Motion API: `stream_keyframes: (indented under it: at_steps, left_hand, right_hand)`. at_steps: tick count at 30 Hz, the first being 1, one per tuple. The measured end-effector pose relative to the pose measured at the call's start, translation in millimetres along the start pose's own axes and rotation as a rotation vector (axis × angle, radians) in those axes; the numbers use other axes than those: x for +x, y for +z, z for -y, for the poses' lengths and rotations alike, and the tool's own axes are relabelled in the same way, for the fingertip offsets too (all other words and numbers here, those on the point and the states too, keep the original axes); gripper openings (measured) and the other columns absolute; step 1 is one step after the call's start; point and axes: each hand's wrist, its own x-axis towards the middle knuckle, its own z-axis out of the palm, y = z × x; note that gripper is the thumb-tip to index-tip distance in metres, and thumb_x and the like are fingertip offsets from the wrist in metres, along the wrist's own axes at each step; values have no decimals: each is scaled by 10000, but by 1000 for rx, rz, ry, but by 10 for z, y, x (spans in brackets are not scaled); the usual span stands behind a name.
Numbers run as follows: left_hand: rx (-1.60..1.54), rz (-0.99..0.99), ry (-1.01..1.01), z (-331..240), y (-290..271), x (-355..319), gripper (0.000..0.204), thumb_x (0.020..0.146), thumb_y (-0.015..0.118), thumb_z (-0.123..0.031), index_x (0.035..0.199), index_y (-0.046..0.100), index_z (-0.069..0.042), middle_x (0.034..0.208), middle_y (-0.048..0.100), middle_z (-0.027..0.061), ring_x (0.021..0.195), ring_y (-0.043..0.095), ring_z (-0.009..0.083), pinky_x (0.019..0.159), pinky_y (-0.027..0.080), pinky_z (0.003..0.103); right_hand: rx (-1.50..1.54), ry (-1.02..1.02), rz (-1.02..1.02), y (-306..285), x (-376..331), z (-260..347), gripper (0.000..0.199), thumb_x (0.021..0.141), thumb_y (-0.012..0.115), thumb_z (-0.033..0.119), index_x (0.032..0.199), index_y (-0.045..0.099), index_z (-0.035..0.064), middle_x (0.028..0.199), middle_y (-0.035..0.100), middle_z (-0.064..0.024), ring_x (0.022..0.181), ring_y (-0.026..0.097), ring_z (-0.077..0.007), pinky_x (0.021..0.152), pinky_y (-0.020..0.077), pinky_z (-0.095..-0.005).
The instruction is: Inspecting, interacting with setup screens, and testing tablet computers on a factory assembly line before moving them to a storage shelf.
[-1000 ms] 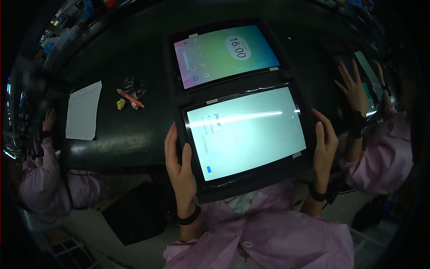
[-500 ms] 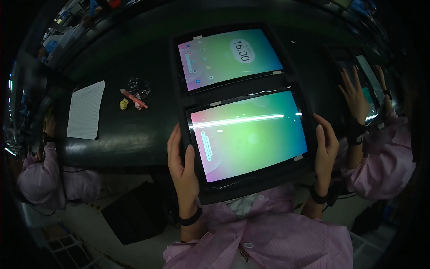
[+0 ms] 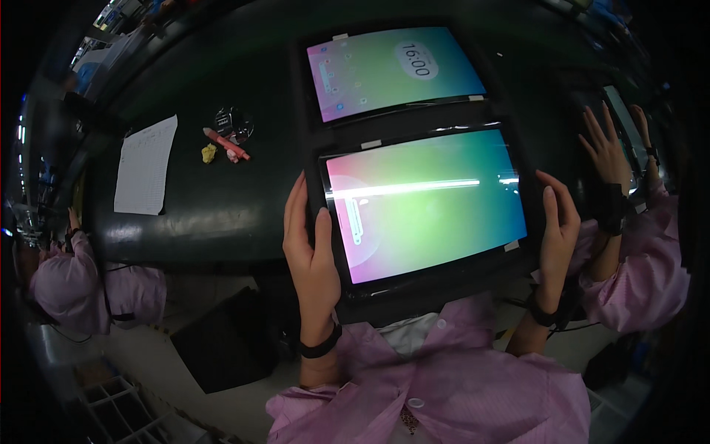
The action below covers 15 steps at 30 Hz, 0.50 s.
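A black tray-like holder (image 3: 414,305) carries two lit tablets, one beyond the other. The nearer tablet (image 3: 429,214) shows a pink, green and blue screen with a bright streak of reflected light; the farther tablet (image 3: 392,74) shows a similar screen with a clock oval. My left hand (image 3: 310,259) holds the tray's left edge beside the nearer tablet, thumb on top. At the right edge, my right hand (image 3: 558,233) grips likewise, thumb up and fingers around the side. Undersides of the fingers are hidden.
Left on the dark table (image 3: 214,237) lie a printed sheet (image 3: 146,166), a red pen (image 3: 225,143), a yellow crumpled scrap (image 3: 208,153) and a clear plastic piece (image 3: 235,122). A co-worker's hand (image 3: 610,152) is over another device at right; another person's sleeve (image 3: 66,285) shows at left.
The whole view has shifted, so the table things and the tray appear slightly higher and farther right. Both my hands keep their hold on the tray.
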Motion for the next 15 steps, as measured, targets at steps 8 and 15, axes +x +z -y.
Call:
stream_keyframes:
  at_steps: [8, 15]
  left_hand:
    - [-17, 73, 74, 63, 87, 286, 414, 912, 479, -75, 1300, 472, 69, 1357, 472, 201, 1262, 456, 270, 1041, 333, 326]
    - [-252, 150, 42, 267, 66, 503, 411, 918, 538, -80, 1300, 486, 62, 1317, 521, 141, 1201, 493, 201, 1033, 345, 308]
  right_hand:
    - [4, -38, -39, 28, 89, -64, 244, 934, 557, 143, 1125, 624, 6, 1025, 644, -68, 961, 574, -109, 845, 431, -236]
    - [-120, -309, -271, 61, -25, 101, 234, 834, 624, 47, 1064, 634, 6, 1087, 629, -133, 1012, 602, -234, 878, 459, -330]
